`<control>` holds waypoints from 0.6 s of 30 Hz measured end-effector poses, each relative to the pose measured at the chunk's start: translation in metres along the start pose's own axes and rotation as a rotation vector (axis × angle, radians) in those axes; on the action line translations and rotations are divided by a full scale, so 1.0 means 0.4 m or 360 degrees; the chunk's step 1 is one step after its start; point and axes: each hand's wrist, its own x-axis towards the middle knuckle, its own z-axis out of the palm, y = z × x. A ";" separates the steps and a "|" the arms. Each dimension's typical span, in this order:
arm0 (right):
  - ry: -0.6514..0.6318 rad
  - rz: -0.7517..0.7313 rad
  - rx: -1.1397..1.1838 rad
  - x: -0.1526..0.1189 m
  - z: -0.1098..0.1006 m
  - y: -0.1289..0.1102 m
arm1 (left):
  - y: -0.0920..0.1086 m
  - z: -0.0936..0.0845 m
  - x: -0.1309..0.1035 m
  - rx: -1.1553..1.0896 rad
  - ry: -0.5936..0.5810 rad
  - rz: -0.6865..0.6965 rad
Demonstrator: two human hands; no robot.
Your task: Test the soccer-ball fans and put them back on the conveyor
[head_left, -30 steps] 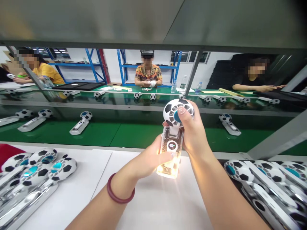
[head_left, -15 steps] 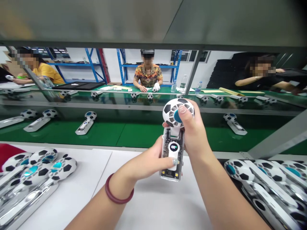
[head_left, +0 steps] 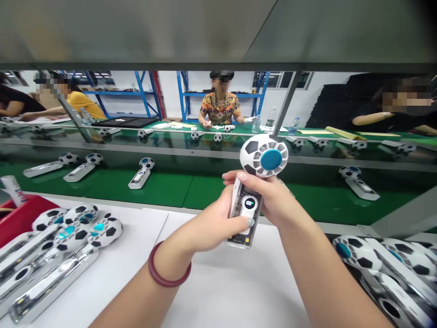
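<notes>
Both my hands hold one handheld fan [head_left: 264, 157] upright above the white worktop. Its round head is patterned like a football with a blue centre, and its clear handle has a lit display reading 100. My left hand [head_left: 221, 221] is wrapped round the handle, thumb lying on the front below the display. My right hand [head_left: 266, 191] grips the neck just under the head, with its thumb across the top of the handle. The fingers behind the handle are mostly hidden.
More football fans [head_left: 68, 255] lie piled on the left, beside a red bin [head_left: 20, 218]. Another pile [head_left: 372, 269] is at the right. Several fans lie on the green conveyor belt [head_left: 170, 191] ahead. Co-workers [head_left: 221, 102] sit beyond it, under an overhead shelf [head_left: 170, 32].
My right hand has slid from the fan's head down to its neck, uncovering the blue centre. The fan's head has turned and tilted to the right. My view has shifted left.
</notes>
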 end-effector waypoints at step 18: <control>-0.0444 0.0002 0.0347 -0.002 -0.013 0.024 | -0.004 -0.019 -0.001 -0.0133 -0.0245 0.0006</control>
